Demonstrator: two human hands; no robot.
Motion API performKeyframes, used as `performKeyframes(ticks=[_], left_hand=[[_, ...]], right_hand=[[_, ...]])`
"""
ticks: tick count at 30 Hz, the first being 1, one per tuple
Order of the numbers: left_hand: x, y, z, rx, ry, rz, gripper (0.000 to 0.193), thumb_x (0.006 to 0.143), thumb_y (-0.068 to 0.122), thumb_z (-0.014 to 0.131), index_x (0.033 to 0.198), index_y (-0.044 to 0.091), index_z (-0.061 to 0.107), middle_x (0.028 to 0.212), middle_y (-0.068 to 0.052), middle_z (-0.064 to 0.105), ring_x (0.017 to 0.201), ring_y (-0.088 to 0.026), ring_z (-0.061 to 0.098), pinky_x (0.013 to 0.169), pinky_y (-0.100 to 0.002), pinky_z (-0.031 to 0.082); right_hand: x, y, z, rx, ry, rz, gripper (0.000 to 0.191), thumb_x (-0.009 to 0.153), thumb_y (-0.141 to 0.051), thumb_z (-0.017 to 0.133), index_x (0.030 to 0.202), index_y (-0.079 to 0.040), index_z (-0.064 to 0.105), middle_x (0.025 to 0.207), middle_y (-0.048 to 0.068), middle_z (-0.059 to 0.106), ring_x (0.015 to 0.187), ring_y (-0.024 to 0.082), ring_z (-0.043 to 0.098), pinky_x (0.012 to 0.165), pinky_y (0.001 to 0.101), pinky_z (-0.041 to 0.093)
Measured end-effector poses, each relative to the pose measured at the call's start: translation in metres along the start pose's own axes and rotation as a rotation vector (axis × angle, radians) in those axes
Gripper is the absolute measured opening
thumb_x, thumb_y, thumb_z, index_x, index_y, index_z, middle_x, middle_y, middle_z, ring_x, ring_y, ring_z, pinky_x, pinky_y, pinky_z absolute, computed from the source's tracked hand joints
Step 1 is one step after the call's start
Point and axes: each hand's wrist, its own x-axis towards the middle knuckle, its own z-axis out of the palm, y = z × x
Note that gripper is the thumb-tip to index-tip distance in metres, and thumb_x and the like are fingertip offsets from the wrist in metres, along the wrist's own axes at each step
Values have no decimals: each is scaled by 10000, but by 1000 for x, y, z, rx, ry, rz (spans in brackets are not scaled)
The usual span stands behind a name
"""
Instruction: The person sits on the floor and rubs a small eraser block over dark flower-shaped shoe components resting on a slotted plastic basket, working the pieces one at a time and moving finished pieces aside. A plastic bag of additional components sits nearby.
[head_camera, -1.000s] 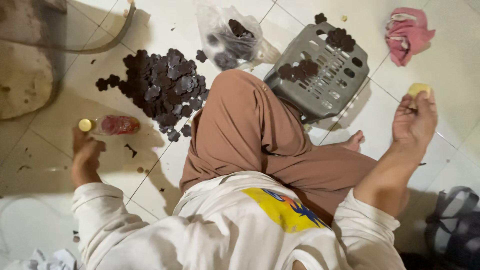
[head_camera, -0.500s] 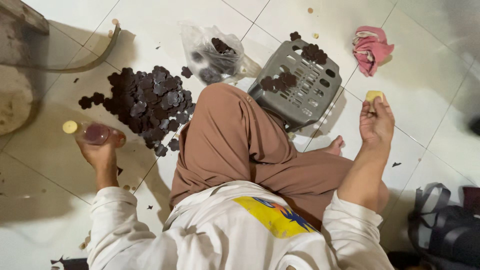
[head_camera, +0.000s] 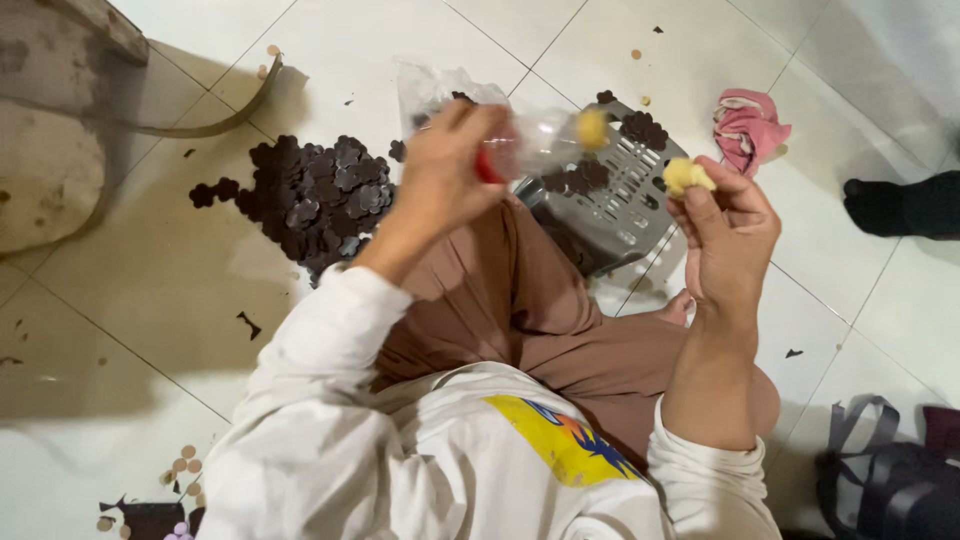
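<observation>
On the tiled floor, seen from above your lap, largest first:

1. Floor: pale tiles, dark grout lines, crumbs and small dark scraps scattered about.
2. Stone slab: grey, worn, far left edge, with a curved strap beside it.
3. Pile: dark flower-shaped discs, heaped on the floor just left of your knee; a few strays lie to its left.
4. Basket: grey plastic, slotted, tipped against your knee, with more dark discs lying on it.
5. Dark bag: lower right corner, with looped handles.
6. Plastic bag: clear, crumpled, behind the bottle, holding dark discs.
7. Pink cloth: bunched, right of the basket.
8. Left hand: raised over your knee, fingers wrapped about the bottle.
9. Right hand: raised near the basket, thumb and fingertips pinched on the yellow lump.
10. Bottle: small, clear, with a red band, held sideways, blurred; a yellow cap at its right end.
11. Yellow lump: small, soft-looking, at your right fingertips, apart from the bottle's cap.
</observation>
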Motion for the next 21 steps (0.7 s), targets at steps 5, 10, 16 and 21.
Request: performKeyframes(ticks=[5,10,16,21], left_hand=[[19,39,14,44,58,183,595,641,157,889,1192,185,664,1055,-73,612,963,-314,639,854,-507,469],[30,45,11,148,115,266,489,689,84,840,1127,206,661,1019,-42,583,924,-283,612,878,-479,441],[44,52,1,262,132,357,438,693,69,807,1088,199,669,1010,-54,581,912,-280,608,859,-450,422],[56,62,-5,406,162,439,246,785,78,747,997,168,661,1012,-70,576,948,-300,603,895,-425,420]], right_hand=[[-10,-10,10,-314,-32,-220,239,1041,24,713,1273,71,681,1224,126,696,1024,153,697,938,292,619],[-4,-2,1,-244,4,-181,246,1047,-11,725,1277,70,692,1125,112,719,965,139,690,915,274,602],[0,7,-7,-88,39,-90,263,1017,-21,721,1261,70,681,1120,106,732,931,150,714,892,280,609],[0,15,-3,-76,44,-88,275,1015,-17,717,1274,71,680,1098,115,731,909,149,713,878,277,614]])
